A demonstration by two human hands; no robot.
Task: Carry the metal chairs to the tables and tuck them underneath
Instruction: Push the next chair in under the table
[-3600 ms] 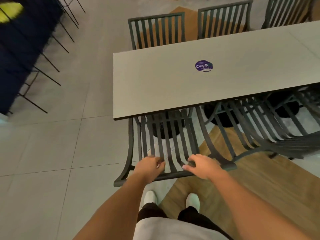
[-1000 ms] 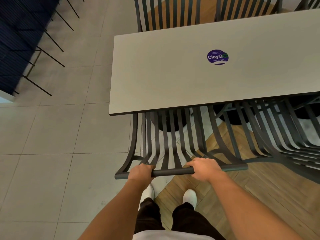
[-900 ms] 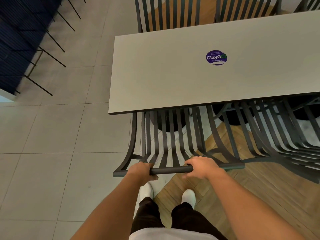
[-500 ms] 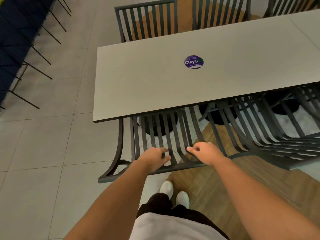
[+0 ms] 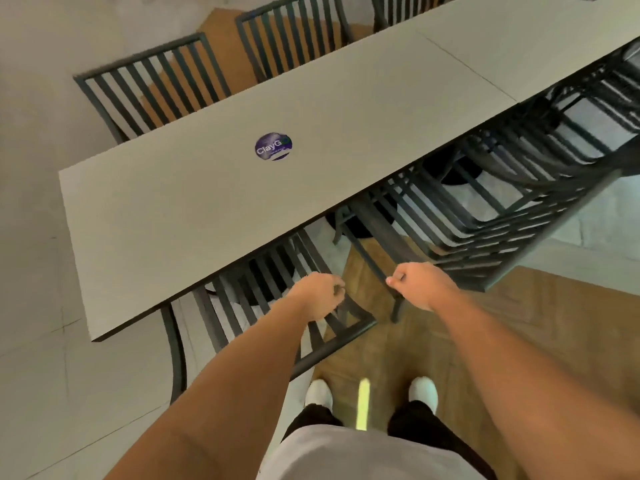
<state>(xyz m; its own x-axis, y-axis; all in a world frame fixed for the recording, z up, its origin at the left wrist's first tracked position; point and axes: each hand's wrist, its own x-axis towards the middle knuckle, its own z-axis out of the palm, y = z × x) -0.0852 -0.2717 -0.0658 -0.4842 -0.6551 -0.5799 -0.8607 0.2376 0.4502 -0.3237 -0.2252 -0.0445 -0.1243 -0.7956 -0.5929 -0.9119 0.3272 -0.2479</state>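
A dark slatted metal chair [image 5: 332,346] stands tucked under the near left end of the long grey table [image 5: 194,202], with only its backrest sticking out. My left hand [image 5: 320,294] hovers above that backrest's right slats, fingers curled and holding nothing I can see. My right hand [image 5: 420,284] is closed in a fist at the near corner of the neighbouring chair [image 5: 491,233]. It seems to grip that chair's back frame. That chair looks like one of several nested together under the table's right part.
Two more slatted chairs [image 5: 156,84] [image 5: 291,32] stand tucked at the table's far side. A purple round sticker [image 5: 273,146] lies on the tabletop. A second table [image 5: 540,32] joins on at the right. My white shoes [image 5: 320,393] stand on wood flooring, with grey tiles to the left.
Both hands have let go of the tucked chair's top rail. The view has swung right, and my right hand has moved over to the neighbouring chair's corner.
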